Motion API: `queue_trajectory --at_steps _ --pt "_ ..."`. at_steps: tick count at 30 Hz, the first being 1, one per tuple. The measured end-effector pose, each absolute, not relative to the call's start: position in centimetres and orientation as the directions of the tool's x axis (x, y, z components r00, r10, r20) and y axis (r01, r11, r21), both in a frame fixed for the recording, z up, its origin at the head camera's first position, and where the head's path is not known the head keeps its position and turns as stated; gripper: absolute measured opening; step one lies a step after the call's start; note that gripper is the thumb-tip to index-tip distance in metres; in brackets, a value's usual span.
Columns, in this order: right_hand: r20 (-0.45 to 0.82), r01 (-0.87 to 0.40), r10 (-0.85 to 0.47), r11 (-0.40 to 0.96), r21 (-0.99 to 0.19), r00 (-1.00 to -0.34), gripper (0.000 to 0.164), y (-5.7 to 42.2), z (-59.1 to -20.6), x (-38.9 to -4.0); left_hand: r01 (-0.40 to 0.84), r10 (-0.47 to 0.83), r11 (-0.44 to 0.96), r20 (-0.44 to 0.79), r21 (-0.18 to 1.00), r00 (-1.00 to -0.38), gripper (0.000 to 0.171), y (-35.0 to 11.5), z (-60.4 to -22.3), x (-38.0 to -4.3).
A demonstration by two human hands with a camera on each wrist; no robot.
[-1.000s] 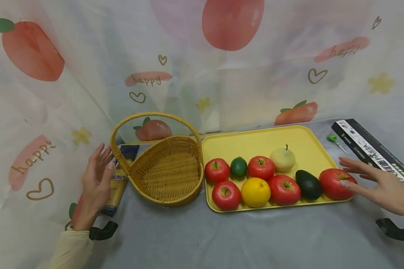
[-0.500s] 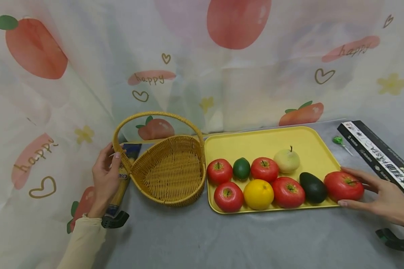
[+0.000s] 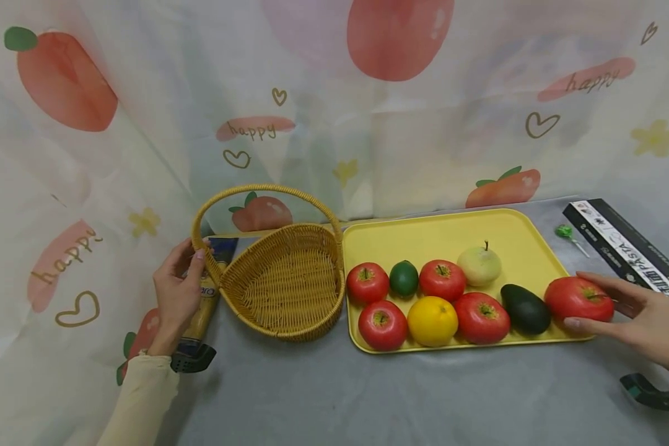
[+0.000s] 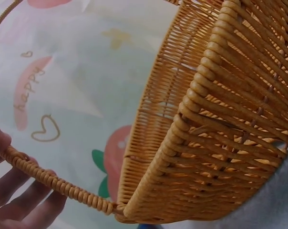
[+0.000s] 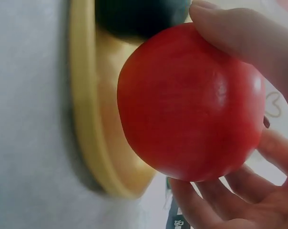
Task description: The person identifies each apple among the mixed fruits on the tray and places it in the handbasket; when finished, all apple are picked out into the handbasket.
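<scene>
A yellow wicker basket [image 3: 287, 291] with a tall hoop handle stands left of centre. My left hand [image 3: 179, 290] holds the left side of that handle, its thumb on one side and its fingers [image 4: 45, 207] on the other in the left wrist view. At the right end of a yellow tray [image 3: 424, 232], my right hand [image 3: 643, 319] grips a large red apple [image 3: 574, 299] between thumb and fingers. The right wrist view shows the apple [image 5: 191, 102] up close; I cannot tell if it still touches the tray. Beside it lies a dark green avocado [image 3: 526, 310].
More red apples [image 3: 383, 325], a yellow round fruit [image 3: 432, 321], a small green fruit [image 3: 404, 279] and a pale pear-like fruit [image 3: 479, 265] lie on the tray. A pasta box [image 3: 624, 244] and green lollipop [image 3: 564, 231] lie right. A blue-and-gold packet [image 3: 207, 297] lies behind my left hand.
My left hand has moved right onto the basket handle and taken hold of it. The right hand has closed around the large apple. The view has shifted slightly.
</scene>
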State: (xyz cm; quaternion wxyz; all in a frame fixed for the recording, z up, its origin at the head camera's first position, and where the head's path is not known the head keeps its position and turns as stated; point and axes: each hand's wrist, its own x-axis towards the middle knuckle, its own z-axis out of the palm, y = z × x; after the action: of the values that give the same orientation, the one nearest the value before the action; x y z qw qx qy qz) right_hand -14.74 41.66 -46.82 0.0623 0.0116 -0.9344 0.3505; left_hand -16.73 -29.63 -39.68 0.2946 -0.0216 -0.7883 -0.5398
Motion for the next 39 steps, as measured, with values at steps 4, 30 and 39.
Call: queue_trajectory --at_steps 4,30,39 --pt "0.171 -0.121 -0.002 0.714 -0.689 -0.985 0.084 41.1 -45.9 -15.3 0.324 -0.308 0.445 0.483 0.835 -0.820 0.034 -29.9 -39.5 -16.4" --pt "0.318 -0.321 -0.086 0.456 -0.830 -0.944 0.080 33.8 -39.0 -18.0 0.379 -0.307 0.428 0.526 0.820 -0.793 0.030 -30.2 -39.7 -17.2" --pt "0.297 -0.316 -0.112 0.421 -0.850 -0.948 0.080 30.2 -37.6 -18.7 0.398 -0.361 0.353 0.516 0.847 -0.777 0.032 -29.2 -40.2 -17.6"
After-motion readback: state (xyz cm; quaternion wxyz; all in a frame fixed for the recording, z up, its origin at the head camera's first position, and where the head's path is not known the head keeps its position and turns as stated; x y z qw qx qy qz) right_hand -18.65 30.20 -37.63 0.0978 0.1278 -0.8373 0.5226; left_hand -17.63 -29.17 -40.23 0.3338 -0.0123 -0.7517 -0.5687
